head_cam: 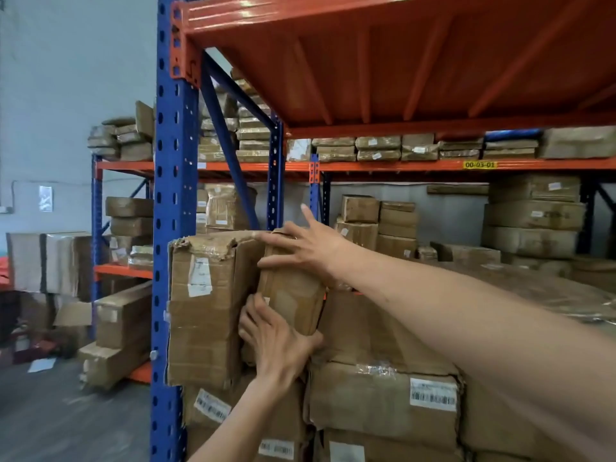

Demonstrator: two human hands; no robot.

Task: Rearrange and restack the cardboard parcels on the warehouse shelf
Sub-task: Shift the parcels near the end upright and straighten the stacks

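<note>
Both hands, left [276, 335] and right [306, 251], clasp the small parcel [293, 295] at the shelf's left edge; probably light, stiff, best gripped top and bottom.

Shelf [383, 45]: blue uprights, orange beams and decks. Near bay packed with stacked cardboard parcels [383, 401], taped and labelled. Rear shelf [400, 166] carries flat parcels [378, 148] in low stacks.

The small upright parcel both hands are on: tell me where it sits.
In the head view, the small parcel stands centre frame, wedged right of the torn tall box, with the right hand on top and the left hand below.
</note>
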